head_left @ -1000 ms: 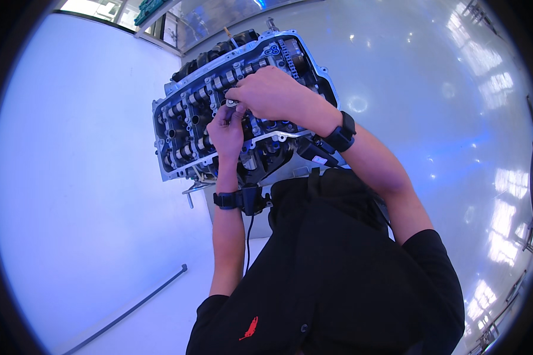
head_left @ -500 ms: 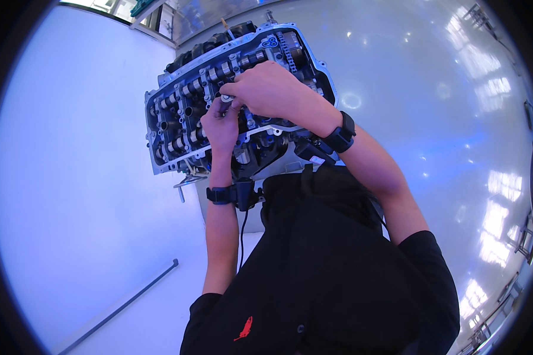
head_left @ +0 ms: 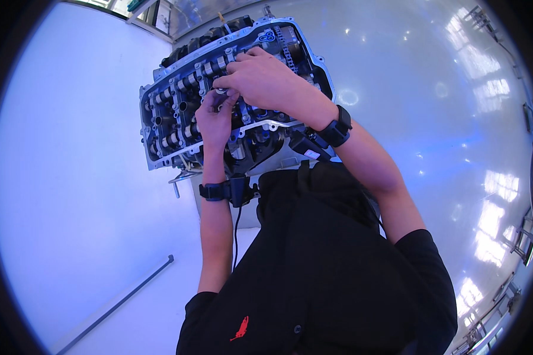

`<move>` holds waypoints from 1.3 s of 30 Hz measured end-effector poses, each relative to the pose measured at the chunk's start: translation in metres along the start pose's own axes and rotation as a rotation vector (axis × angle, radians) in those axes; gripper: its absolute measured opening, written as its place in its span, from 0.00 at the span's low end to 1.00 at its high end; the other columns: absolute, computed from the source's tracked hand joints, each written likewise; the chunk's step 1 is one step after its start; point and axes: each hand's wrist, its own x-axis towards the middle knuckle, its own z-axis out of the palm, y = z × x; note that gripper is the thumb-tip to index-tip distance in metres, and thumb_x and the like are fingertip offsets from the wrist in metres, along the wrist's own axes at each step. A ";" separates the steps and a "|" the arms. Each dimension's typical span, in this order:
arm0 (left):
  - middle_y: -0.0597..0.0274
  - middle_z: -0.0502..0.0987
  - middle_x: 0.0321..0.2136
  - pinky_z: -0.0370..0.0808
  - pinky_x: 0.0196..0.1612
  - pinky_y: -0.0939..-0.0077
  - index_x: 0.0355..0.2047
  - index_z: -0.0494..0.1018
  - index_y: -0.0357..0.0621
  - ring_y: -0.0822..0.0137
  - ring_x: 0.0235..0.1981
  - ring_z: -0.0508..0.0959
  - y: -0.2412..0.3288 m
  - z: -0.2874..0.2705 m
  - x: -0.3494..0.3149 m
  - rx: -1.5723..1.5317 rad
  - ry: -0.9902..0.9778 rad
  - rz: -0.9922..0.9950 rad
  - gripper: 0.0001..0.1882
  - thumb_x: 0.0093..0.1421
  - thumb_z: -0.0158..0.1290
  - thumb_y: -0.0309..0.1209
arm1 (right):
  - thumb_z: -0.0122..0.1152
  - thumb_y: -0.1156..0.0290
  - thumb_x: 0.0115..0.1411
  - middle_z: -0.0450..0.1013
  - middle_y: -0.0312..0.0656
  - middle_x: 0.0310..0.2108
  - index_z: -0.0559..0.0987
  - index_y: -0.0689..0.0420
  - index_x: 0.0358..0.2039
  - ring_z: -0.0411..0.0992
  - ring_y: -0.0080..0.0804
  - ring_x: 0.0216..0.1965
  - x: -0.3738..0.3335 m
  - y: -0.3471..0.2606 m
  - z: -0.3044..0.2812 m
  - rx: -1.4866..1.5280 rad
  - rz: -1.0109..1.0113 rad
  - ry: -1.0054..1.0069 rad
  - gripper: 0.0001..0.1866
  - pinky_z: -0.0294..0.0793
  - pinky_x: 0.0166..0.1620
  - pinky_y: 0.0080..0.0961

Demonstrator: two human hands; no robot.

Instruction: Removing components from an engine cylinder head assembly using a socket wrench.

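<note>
An engine cylinder head (head_left: 150, 112) lies before me with its top exposed, showing rows of camshaft lobes (head_left: 190, 80) and a timing chain (head_left: 283, 47) at the right end. Over its middle, my left hand (head_left: 215, 121) is closed in a pinch on a small round metal part (head_left: 221, 91). From the right, my right hand (head_left: 263, 80) reaches across, index finger and thumb closed about the same part while other fingers stretch toward the far camshaft. The part's lower portion is hidden by my fingers, so its exact kind does not show.
Black wristbands with attached devices sit on my left wrist (head_left: 216, 190) and right wrist (head_left: 337, 127). A cable hangs from the left one. A grey bar (head_left: 121, 305) lies at the lower left. Metal stands line the far right rim.
My right hand's fingers have uncurled somewhat and spread toward the far camshaft. Both hands and the engine appear shifted slightly left and up in view. The small metal part stays between my hands.
</note>
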 end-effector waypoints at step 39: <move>0.60 0.82 0.35 0.73 0.44 0.80 0.44 0.76 0.31 0.76 0.37 0.78 0.006 0.001 -0.001 0.027 -0.022 0.008 0.10 0.63 0.58 0.23 | 0.63 0.73 0.53 0.78 0.38 0.33 0.82 0.48 0.47 0.75 0.38 0.43 -0.003 0.004 0.003 0.025 -0.046 0.033 0.19 0.70 0.52 0.38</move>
